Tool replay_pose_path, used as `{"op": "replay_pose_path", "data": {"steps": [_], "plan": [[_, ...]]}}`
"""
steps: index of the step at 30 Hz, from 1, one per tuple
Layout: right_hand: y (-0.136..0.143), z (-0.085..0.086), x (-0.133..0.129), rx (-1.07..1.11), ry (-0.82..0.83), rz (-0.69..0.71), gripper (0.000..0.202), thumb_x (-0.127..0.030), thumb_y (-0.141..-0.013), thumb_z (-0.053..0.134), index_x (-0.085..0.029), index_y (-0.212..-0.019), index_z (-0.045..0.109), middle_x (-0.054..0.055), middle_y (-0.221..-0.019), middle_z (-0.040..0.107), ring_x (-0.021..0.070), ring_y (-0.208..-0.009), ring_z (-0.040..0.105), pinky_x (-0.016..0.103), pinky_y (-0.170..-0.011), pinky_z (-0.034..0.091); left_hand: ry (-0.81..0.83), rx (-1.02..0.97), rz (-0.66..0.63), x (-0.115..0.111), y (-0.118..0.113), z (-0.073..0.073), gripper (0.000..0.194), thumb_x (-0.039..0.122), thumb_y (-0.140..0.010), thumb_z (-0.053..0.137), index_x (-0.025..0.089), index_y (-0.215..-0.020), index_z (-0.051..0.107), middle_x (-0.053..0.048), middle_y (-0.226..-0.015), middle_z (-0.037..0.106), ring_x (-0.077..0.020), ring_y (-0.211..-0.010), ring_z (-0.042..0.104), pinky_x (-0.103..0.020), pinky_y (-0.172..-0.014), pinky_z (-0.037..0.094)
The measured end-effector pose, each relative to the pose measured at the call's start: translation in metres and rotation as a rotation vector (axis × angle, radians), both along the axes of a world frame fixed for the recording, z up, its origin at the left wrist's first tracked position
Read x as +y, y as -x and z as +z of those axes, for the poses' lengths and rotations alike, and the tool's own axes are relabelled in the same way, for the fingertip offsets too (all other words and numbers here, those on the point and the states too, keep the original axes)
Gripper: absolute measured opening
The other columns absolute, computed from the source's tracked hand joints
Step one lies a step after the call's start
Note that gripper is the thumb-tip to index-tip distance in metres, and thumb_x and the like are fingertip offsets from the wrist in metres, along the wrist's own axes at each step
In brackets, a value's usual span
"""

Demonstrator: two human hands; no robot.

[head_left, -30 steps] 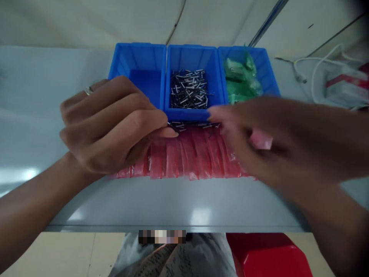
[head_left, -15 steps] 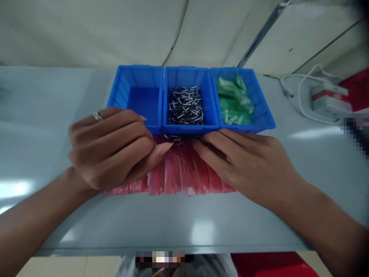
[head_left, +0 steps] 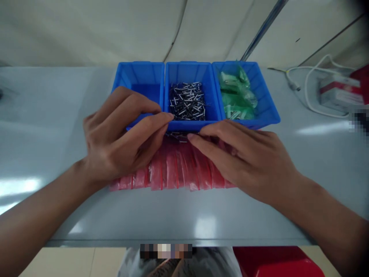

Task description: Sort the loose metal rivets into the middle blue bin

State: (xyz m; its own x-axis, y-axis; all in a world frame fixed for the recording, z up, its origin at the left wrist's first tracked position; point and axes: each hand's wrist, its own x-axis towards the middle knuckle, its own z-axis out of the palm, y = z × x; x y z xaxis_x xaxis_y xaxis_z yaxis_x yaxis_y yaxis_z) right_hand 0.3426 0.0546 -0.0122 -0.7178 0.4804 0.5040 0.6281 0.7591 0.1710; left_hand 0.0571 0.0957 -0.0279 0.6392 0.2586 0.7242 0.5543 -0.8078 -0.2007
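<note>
My left hand (head_left: 127,132) is closed, thumb and index finger pinched together at the front edge of the middle blue bin (head_left: 191,125); what they hold, if anything, is too small to name. My right hand (head_left: 245,157) has its thumb and index finger drawn together beside small dark and silver pins (head_left: 180,136) lying in front of that bin. Whether it holds one is unclear. Many similar pins (head_left: 187,102) fill the middle bin. Pink plastic bags (head_left: 184,169) lie in an overlapping row under and between my hands.
The left blue bin (head_left: 141,67) is partly hidden by my left hand. Green bags (head_left: 236,94) lie in the right blue bin (head_left: 266,100). On the right are a white cable (head_left: 307,92) and a red-and-white box (head_left: 341,92). A red stool (head_left: 279,263) stands below the table edge.
My left hand has turned and lifted from beside the loose pins to the middle bin's front edge. My right hand has shifted slightly left at the fingertips. The view has moved slightly.
</note>
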Motion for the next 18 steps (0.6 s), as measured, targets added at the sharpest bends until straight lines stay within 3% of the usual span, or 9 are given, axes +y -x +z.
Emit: {"op": "replay_pose_path", "data": {"steps": [3,5,8,11,14,18], "plan": [[0.002,0.002,-0.001,0.282,0.173,0.016,0.017,-0.016,-0.110,0.068,-0.023,-0.121,0.080,0.002,-0.110,0.084,0.0147,-0.097,0.080,0.030,-0.082,0.065,-0.014,0.024,-0.068,-0.002,-0.002,0.001,0.034,0.028,-0.103,0.082,0.009,-0.129,0.074,-0.011,-0.111,0.078,-0.0267,-0.094,0.078,-0.045,-0.076,0.071],[0.005,0.003,-0.002,0.418,0.274,0.058,0.018,-0.016,-0.108,0.072,-0.026,-0.121,0.080,0.000,-0.114,0.085,0.0143,-0.101,0.081,0.032,-0.089,0.069,-0.019,0.046,-0.092,-0.004,-0.002,0.001,0.032,0.030,-0.104,0.081,0.011,-0.128,0.073,-0.009,-0.111,0.078,-0.0265,-0.093,0.080,-0.045,-0.073,0.071],[0.011,0.004,-0.004,0.603,0.401,0.069,0.016,-0.016,-0.107,0.075,-0.029,-0.115,0.081,-0.003,-0.106,0.086,0.0131,-0.092,0.081,0.030,-0.081,0.070,-0.001,0.046,-0.091,-0.010,-0.001,0.001,0.021,0.021,-0.101,0.081,0.020,-0.120,0.072,-0.005,-0.106,0.077,-0.0255,-0.091,0.080,-0.044,-0.068,0.069],[0.017,0.003,-0.006,0.802,0.535,0.002,0.011,-0.019,-0.101,0.084,-0.030,-0.105,0.084,-0.007,-0.098,0.087,0.0107,-0.076,0.078,0.029,-0.074,0.070,0.062,0.050,-0.033,-0.017,0.001,0.004,0.022,0.016,-0.100,0.079,0.027,-0.118,0.073,-0.006,-0.102,0.078,-0.0274,-0.093,0.080,-0.048,-0.073,0.069],[0.020,0.003,-0.007,0.935,0.626,-0.048,0.008,-0.022,-0.098,0.088,-0.028,-0.102,0.085,-0.007,-0.090,0.086,0.0086,-0.061,0.072,0.028,-0.058,0.065,0.079,0.033,-0.028,-0.019,0.001,0.005,0.022,0.020,-0.101,0.080,0.022,-0.122,0.072,-0.006,-0.108,0.079,-0.0281,-0.095,0.082,-0.049,-0.077,0.071],[0.021,0.006,-0.005,1.007,0.811,0.006,0.008,-0.019,-0.094,0.088,-0.026,-0.099,0.086,-0.005,-0.074,0.081,0.0120,-0.051,0.068,0.030,-0.046,0.059,0.050,0.047,-0.063,-0.013,0.002,0.005,0.009,0.026,-0.107,0.074,0.019,-0.110,0.070,-0.003,-0.103,0.075,-0.0252,-0.089,0.081,-0.043,-0.068,0.066]]}}
